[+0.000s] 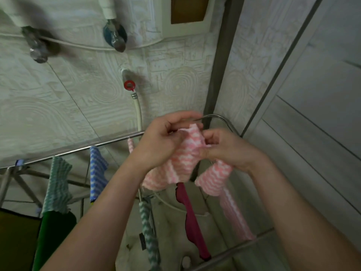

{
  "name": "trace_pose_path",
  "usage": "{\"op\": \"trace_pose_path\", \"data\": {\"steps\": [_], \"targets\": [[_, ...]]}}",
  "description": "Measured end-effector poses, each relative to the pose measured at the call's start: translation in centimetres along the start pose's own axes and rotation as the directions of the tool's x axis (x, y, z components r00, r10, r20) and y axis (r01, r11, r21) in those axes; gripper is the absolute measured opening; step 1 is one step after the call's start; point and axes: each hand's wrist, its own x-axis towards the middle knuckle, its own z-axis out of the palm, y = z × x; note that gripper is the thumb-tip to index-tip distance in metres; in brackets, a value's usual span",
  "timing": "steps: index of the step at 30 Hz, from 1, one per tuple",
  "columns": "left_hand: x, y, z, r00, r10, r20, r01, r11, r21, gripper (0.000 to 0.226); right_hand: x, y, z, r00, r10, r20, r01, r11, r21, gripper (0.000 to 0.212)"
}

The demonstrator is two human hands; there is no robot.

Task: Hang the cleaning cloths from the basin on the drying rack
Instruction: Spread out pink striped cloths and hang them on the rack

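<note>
A pink-and-white striped cleaning cloth (187,157) is bunched between both my hands at the middle of the head view. My left hand (160,141) grips its upper left edge, and my right hand (230,149) pinches its right side, with a tail of the cloth (214,178) hanging below. The hands are beside the curved right end of the metal drying rack (78,151). On the rack hang a green striped cloth (58,182), a blue striped cloth (97,171), another green striped cloth (148,231), a maroon cloth (187,212) and a pink striped cloth (234,218). The basin is not in view.
A tiled wall with a white hose and red valve (129,85) stands behind the rack. Two taps (115,36) stick out higher up. A grey door frame (220,75) runs down at the right. A dark green item (54,235) hangs at the lower left.
</note>
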Motion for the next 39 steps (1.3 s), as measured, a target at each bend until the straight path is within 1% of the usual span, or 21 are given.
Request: {"op": "trace_pose_path", "data": {"steps": [2, 4, 6, 9, 10, 12, 14, 16, 18, 19, 21, 22, 24, 26, 27, 29, 31, 33, 34, 36, 39], "targets": [[0.6, -0.2, -0.1, 0.998, 0.003, -0.056, -0.004, 1.0, -0.01, 0.047, -0.2, 0.4, -1.4, 0.999, 0.045, 0.026, -0.043, 0.997, -0.069, 0.02], [1.0, -0.8, -0.8, 0.994, -0.021, -0.112, 0.016, 0.999, -0.046, 0.045, -0.3, 0.6, -2.7, 0.998, 0.055, -0.041, -0.059, 0.992, -0.111, 0.015], [1.5, -1.7, -0.8, 0.993, -0.072, -0.089, 0.067, 0.996, -0.06, 0.04, -0.2, 0.5, -3.9, 0.992, 0.027, -0.12, -0.045, 0.987, -0.155, 0.02], [2.4, -2.7, 0.7, 0.986, -0.164, -0.011, 0.164, 0.986, -0.036, 0.035, 0.6, -0.5, -4.3, 0.99, -0.064, -0.123, 0.025, 0.955, -0.296, 0.021], [2.7, -2.8, 1.5, 0.988, -0.15, -0.038, 0.149, 0.988, -0.026, 0.032, 0.7, -0.9, -4.5, 0.991, -0.076, -0.114, 0.033, 0.94, -0.34, 0.021], [3.6, -2.7, 2.5, 0.99, -0.055, -0.132, 0.054, 0.998, -0.011, 0.021, 0.9, -1.2, -5.4, 0.993, -0.048, -0.104, -0.001, 0.904, -0.427, 0.017], [4.3, -2.6, 2.8, 0.984, 0.031, -0.175, -0.036, 0.999, -0.024, 0.017, 0.5, -0.7, -7.0, 0.99, 0.062, -0.124, -0.117, 0.855, -0.506, 0.01], [4.5, -2.9, 2.6, 0.98, 0.091, -0.177, -0.088, 0.996, 0.021, 0.023, -0.3, 0.1, -8.3, 0.972, 0.14, -0.191, -0.222, 0.82, -0.527, 0.007], [4.5, -3.5, 2.2, 0.976, 0.136, -0.17, -0.115, 0.986, 0.124, 0.032, -1.2, 1.0, -9.1, 0.958, 0.128, -0.256, -0.231, 0.873, -0.43, 0.009], [4.3, -3.8, 2.0, 0.976, 0.147, -0.16, -0.12, 0.979, 0.164, 0.034, -1.8, 1.4, -9.2, 0.951, 0.11, -0.288, -0.208, 0.918, -0.337, 0.011], [3.9, -4.3, 1.4, 0.982, 0.12, -0.145, -0.095, 0.981, 0.167, 0.037, -2.8, 2.0, -9.3, 0.926, 0.086, -0.367, -0.134, 0.985, -0.109, 0.01], [3.8, -4.5, 1.2, 0.986, 0.093, -0.139, -0.074, 0.988, 0.139, 0.038, -3.1, 2.3, -9.3, 0.91, 0.085, -0.406, -0.088, 0.996, 0.011, 0.011], [3.5, -4.8, 0.8, 0.992, 0.047, -0.118, -0.035, 0.994, 0.107, 0.038, -3.2, 2.3, -8.8, 0.88, 0.115, -0.46, -0.011, 0.975, 0.222, 0.013], [3.6, -5.6, 1.0, 0.995, -0.016, -0.103, 0.028, 0.993, 0.116, 0.035, -2.0, 2.9, -8.6, 0.851, 0.169, -0.497, -0.025, 0.959, 0.283, 0.013], [3.9, -6.1, 1.3, 0.992, -0.067, -0.106, 0.081, 0.988, 0.134, 0.035, -1.1, 3.5, -8.6, 0.833, 0.199, -0.516, -0.085, 0.968, 0.236, 0.014], [5.1, -8.4, 2.1, 0.977, -0.174, -0.121, 0.2, 0.946, 0.253, 0.038, 1.5, 5.6, -8.5, 0.807, 0.237, -0.541, -0.265, 0.964, 0.027, 0.021], [6.8, -11.5, 3.0, 0.962, -0.254, -0.105, 0.273, 0.838, 0.472, 0.039, 4.6, 7.8, -8.4, 0.812, 0.239, -0.533, -0.403, 0.89, -0.214, 0.028], [8.2, -14.0, 3.4, 0.932, -0.339, -0.131, 0.349, 0.734, 0.583, 0.039, 7.4, 9.9, -8.3, 0.832, 0.227, -0.507, -0.463, 0.788, -0.406, 0.033], [8.6, -14.7, 3.5, 0.912, -0.379, -0.154, 0.393, 0.706, 0.59, 0.04, 8.4, 10.6, -8.4, 0.834, 0.226, -0.504, -0.483, 0.74, -0.468, 0.034], [9.3, -15.5, 3.4, 0.898, -0.393, -0.196, 0.426, 0.672, 0.606, 0.044, 10.3, 11.8, -8.7, 0.833, 0.214, -0.51, -0.502, 0.682, -0.532, 0.036], [10.1, -15.9, 3.3, 0.912, -0.354, -0.206, 0.396, 0.636, 0.662, 0.044, 12.4, 13.0, -8.9, 0.816, 0.198, -0.543, -0.532, 0.625, -0.572, 0.039]]}}
